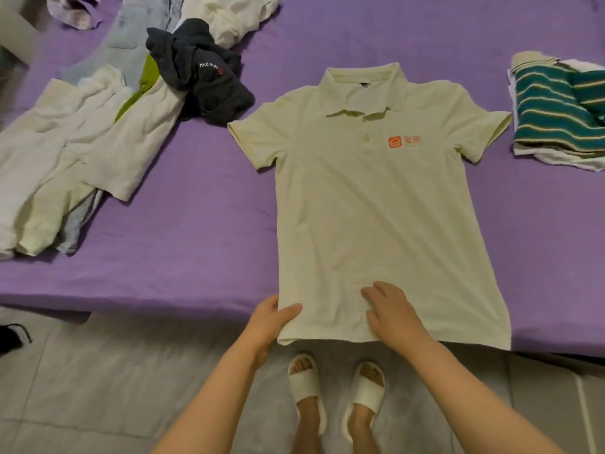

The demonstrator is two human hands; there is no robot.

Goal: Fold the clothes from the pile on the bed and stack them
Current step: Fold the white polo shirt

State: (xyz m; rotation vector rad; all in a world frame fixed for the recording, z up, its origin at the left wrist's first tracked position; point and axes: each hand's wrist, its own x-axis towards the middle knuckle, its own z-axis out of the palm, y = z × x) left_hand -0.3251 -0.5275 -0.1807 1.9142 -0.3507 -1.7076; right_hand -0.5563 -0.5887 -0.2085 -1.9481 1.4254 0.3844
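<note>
A pale yellow polo shirt (pixel 370 204) with an orange chest logo lies flat and face up on the purple bed (pixel 183 231), collar away from me. My left hand (pixel 271 319) pinches the shirt's lower left hem corner, thumb on top. My right hand (pixel 389 309) rests on the fabric near the middle of the hem, fingers slightly bent. To the left sprawls the unfolded pile (pixel 75 152) of pale garments, topped by a crumpled dark top (pixel 199 70). At the right sits a folded stack (pixel 556 109) with a green striped garment on top.
The bed's front edge runs just under the shirt's hem. My feet in white slippers (pixel 337 398) stand on the grey tiled floor. More pale clothes (pixel 229 18) lie at the bed's far side. A dark object (pixel 11 337) sits on the floor at left.
</note>
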